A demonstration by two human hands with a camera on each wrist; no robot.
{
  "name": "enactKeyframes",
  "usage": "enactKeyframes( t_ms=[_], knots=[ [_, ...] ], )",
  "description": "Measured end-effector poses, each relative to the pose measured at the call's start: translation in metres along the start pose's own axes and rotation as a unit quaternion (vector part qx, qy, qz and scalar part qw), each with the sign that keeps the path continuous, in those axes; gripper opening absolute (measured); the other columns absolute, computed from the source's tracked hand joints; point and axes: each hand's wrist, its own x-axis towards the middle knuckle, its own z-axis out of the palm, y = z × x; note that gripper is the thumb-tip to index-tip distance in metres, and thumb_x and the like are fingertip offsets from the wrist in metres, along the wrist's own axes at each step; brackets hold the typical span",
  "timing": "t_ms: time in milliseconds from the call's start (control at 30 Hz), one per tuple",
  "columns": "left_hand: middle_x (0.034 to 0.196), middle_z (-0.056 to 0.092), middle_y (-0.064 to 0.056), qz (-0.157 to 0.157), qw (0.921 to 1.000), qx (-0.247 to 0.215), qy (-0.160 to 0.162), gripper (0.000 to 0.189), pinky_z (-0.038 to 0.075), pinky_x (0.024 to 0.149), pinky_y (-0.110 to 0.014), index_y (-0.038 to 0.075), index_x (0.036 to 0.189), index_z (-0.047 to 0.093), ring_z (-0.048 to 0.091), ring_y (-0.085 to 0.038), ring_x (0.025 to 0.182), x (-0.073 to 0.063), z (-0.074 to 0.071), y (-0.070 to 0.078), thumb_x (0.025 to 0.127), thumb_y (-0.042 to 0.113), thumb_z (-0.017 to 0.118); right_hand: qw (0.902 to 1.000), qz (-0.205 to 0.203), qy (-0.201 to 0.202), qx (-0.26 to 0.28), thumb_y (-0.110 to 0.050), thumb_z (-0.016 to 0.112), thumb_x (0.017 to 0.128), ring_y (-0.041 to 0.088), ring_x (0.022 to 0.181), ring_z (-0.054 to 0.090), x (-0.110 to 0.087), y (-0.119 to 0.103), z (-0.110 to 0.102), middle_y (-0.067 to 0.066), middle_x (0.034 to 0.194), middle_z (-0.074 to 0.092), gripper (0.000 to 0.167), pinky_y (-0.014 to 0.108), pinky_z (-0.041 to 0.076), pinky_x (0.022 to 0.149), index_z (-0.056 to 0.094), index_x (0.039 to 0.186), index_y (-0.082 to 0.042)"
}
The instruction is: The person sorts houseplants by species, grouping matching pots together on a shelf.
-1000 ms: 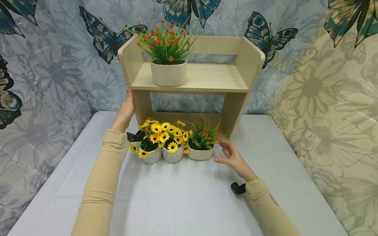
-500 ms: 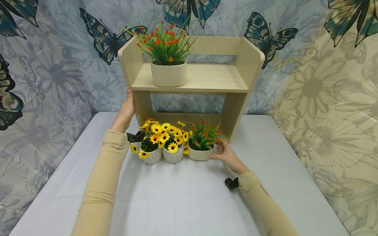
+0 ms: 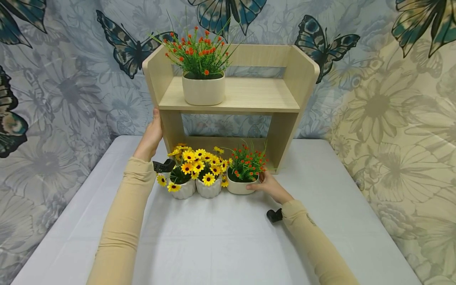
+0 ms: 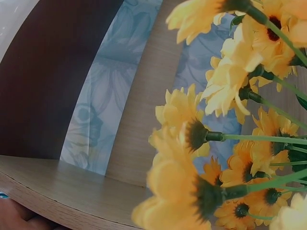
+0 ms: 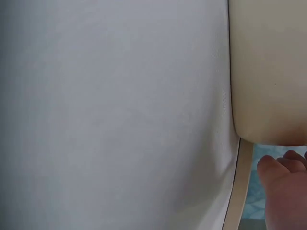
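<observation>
A light wooden two-tier shelf stands on the table. My left hand rests against the outside of its left side panel; in the left wrist view, part of the fingers shows beyond the panel edge. My right hand grips the right side of a cream flowerpot with small red flowers, thumb in front and fingers around the back. That pot stands on the table before the shelf. In the right wrist view the pot wall is close above the fingers.
Two white pots of yellow flowers, a left one and a right one, stand left of the red-flowered pot. On the upper tier sits a larger cream pot of red-orange flowers. White cloth covers the table; butterfly-patterned walls enclose it.
My right hand has moved left and slightly up from beside the red-flowered pot and closed its fingers around the pot's right side. The left hand stays against the shelf.
</observation>
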Motion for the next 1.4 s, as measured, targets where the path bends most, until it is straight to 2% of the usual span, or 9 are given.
enactKeyframes(
  t_ms=[100,233,300,467,633,833,1133,1400],
  knots=[
    [0.153,0.005,-0.013,0.000,1.0000,-0.001,0.002,0.088,0.005,0.109,-0.047,0.012,0.150,0.011,0.002,-0.030,0.137,0.000,0.000,0.000,0.085,0.070,0.009,0.9997,0.002,0.002,-0.024,-0.024,0.082,0.072,0.033,0.136,0.012,0.004,0.000,0.002,0.022,0.150,0.012,0.108,0.045,0.018,0.108,0.007,0.146,0.001],
    [0.153,0.005,-0.014,0.000,1.0000,0.000,0.003,0.088,0.005,0.109,-0.046,0.010,0.150,0.011,0.002,-0.030,0.137,0.000,0.001,0.000,0.085,0.070,0.009,0.9993,-0.002,0.002,-0.036,-0.025,0.083,0.071,0.030,0.132,0.026,0.007,0.001,0.003,0.014,0.146,0.028,0.098,0.047,0.025,0.105,0.022,0.145,-0.008],
    [0.153,0.007,-0.014,0.002,1.0000,0.000,0.004,0.088,0.006,0.109,-0.046,0.010,0.149,0.013,0.004,-0.030,0.137,0.000,0.001,0.000,0.085,0.070,0.009,0.9994,0.001,0.002,-0.034,-0.024,0.083,0.070,0.028,0.131,0.030,0.009,0.001,0.004,0.012,0.145,0.030,0.096,0.046,0.026,0.104,0.024,0.145,-0.010],
    [0.152,0.011,-0.014,0.001,1.0000,0.004,0.008,0.089,0.008,0.109,-0.046,0.009,0.149,0.017,0.007,-0.030,0.137,0.000,0.000,0.000,0.085,0.071,0.009,0.9995,0.005,-0.001,-0.030,-0.024,0.084,0.070,0.029,0.130,0.030,0.009,0.000,0.004,0.014,0.145,0.030,0.097,0.046,0.025,0.105,0.024,0.145,-0.007],
    [0.153,0.006,-0.014,-0.003,1.0000,0.006,0.005,0.090,0.007,0.109,-0.047,0.009,0.149,0.012,0.004,-0.030,0.137,-0.001,0.000,0.000,0.084,0.071,0.009,0.9996,-0.013,-0.006,-0.026,-0.018,0.085,0.069,0.028,0.130,0.031,0.010,0.000,0.006,0.012,0.143,0.035,0.096,0.045,0.023,0.106,0.027,0.144,-0.007],
    [0.152,0.009,-0.015,-0.004,0.9999,0.005,0.009,0.090,0.006,0.109,-0.046,0.009,0.149,0.016,0.005,-0.031,0.137,-0.002,0.000,0.001,0.084,0.071,0.009,0.9994,-0.021,-0.016,-0.021,-0.018,0.084,0.069,0.029,0.131,0.029,0.012,0.002,0.007,0.011,0.144,0.035,0.096,0.047,0.021,0.106,0.026,0.145,-0.010],
    [0.150,0.017,-0.016,0.001,0.9999,0.000,0.012,0.089,0.008,0.109,-0.045,0.008,0.147,0.023,0.010,-0.030,0.137,-0.003,0.000,-0.001,0.085,0.070,0.010,0.9995,-0.016,0.002,-0.029,-0.026,0.087,0.065,0.027,0.130,0.031,0.012,0.006,0.008,0.008,0.143,0.037,0.100,0.047,0.022,0.106,0.028,0.145,-0.012],
    [0.151,0.015,-0.016,-0.004,0.9998,0.007,0.016,0.092,0.008,0.109,-0.046,0.007,0.147,0.023,0.009,-0.031,0.137,-0.001,0.000,-0.001,0.084,0.072,0.010,0.9992,-0.022,0.027,-0.021,-0.022,0.086,0.067,0.030,0.130,0.030,0.007,0.004,0.003,0.012,0.143,0.034,0.099,0.047,0.021,0.106,0.027,0.144,-0.009]
  ],
)
